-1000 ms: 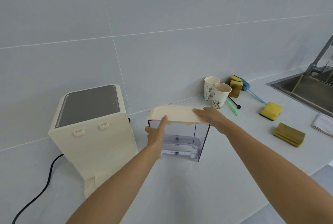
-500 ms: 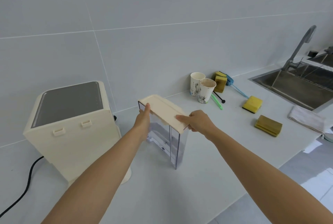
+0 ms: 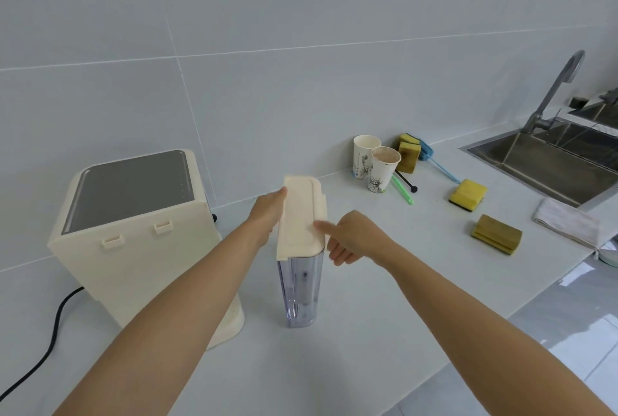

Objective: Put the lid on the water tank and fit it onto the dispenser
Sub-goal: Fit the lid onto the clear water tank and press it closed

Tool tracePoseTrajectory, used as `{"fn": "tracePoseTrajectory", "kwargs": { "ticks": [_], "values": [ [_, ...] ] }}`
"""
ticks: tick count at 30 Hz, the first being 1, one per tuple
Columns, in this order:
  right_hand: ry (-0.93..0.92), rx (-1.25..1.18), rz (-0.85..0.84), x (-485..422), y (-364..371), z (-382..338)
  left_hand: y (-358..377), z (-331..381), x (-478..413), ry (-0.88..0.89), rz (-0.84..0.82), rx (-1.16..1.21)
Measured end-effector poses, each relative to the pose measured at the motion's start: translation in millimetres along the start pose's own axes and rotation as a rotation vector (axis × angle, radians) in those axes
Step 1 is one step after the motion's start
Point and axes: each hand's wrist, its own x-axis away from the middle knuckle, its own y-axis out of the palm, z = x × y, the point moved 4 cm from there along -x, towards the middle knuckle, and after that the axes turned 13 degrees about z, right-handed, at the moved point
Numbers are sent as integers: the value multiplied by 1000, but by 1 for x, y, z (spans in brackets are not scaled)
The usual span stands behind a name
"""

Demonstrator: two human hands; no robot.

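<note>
A clear plastic water tank (image 3: pixel 301 292) stands upright on the white counter, its narrow end towards me. A cream lid (image 3: pixel 301 215) lies on top of it. My left hand (image 3: pixel 267 211) grips the tank's upper left side, fingers against the lid's edge. On the right, my right hand (image 3: pixel 354 236) holds the tank below the lid, with its thumb resting on the lid's top. The cream dispenser (image 3: pixel 133 231) with a grey top panel stands just left of the tank, its back with two small tabs facing me.
A black cable (image 3: pixel 46 348) trails from the dispenser to the left. Two paper cups (image 3: pixel 376 166), sponges (image 3: pixel 468 195), a brush and a green stick lie at the back right. A steel sink (image 3: pixel 548 161) with a tap and a folded cloth (image 3: pixel 568 221) are far right.
Both hands have turned the lidded tank so its narrow end faces me and brought it closer to the dispenser. The view has shifted right, showing more of the sink.
</note>
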Motion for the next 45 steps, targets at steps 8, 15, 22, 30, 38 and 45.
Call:
{"fn": "tracePoseTrajectory", "kwargs": {
  "ticks": [8,15,22,30,38,45],
  "values": [
    [-293,60,387,-29,-55,-31,21,29,44,543,149,-460],
    [-424,334,124,-55,-25,-50,42,15,76,820,101,-802],
    [-391,395,86,-64,-14,-35,49,3,83,867,29,-797],
    [-424,534,77,-68,-7,-23,25,-9,67,852,-125,-857],
    [-421,392,156,-73,2,-20,-21,-26,38,751,-170,-852],
    [-484,406,175,-53,6,-7,-53,-35,24,613,-112,-665]
  ]
}}
